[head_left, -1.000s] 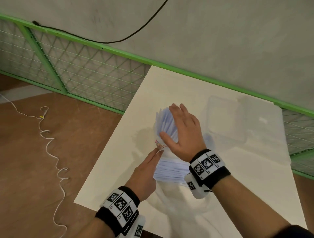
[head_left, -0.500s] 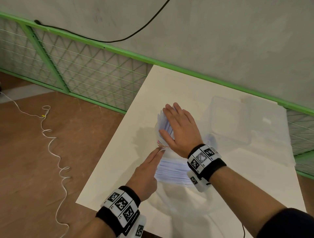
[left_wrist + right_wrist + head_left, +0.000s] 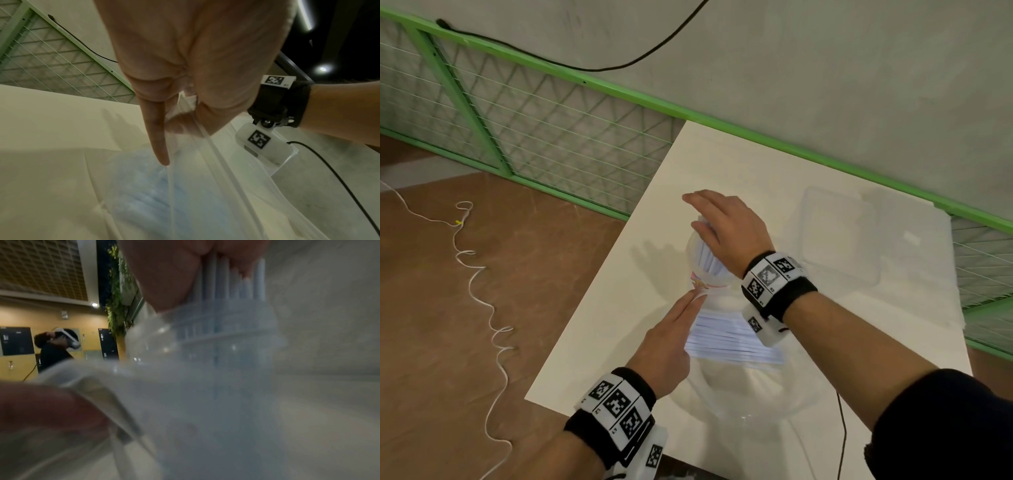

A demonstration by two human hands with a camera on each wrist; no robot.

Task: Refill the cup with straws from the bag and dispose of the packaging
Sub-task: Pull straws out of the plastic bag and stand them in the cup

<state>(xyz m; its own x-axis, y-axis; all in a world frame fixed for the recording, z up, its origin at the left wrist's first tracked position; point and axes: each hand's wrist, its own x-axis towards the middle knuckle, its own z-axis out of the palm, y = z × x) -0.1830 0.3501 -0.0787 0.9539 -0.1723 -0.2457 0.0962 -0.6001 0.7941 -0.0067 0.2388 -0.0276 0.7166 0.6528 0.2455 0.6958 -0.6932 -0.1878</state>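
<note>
**Straws pressed into the cup**

Head: a white table [image 3: 825, 178] stands against a green mesh fence [image 3: 558, 137] and grey wall. The right hand [image 3: 729, 229], fingers straight, rests flat on the straws [image 3: 707, 260] in the one cup [image 3: 702, 274]. Below it, more straws lie in the bag [image 3: 732, 339].

Left wrist: the left hand [image 3: 185, 65] pinches the bag's edge, forefinger pointing down.

Right wrist: the palm presses the straw tips; the picture is blurred. One person [image 3: 55, 350] stands far behind.

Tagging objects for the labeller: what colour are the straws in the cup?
Pale blue-white straws, clearest in the head view, standing in the clear cup.
</note>
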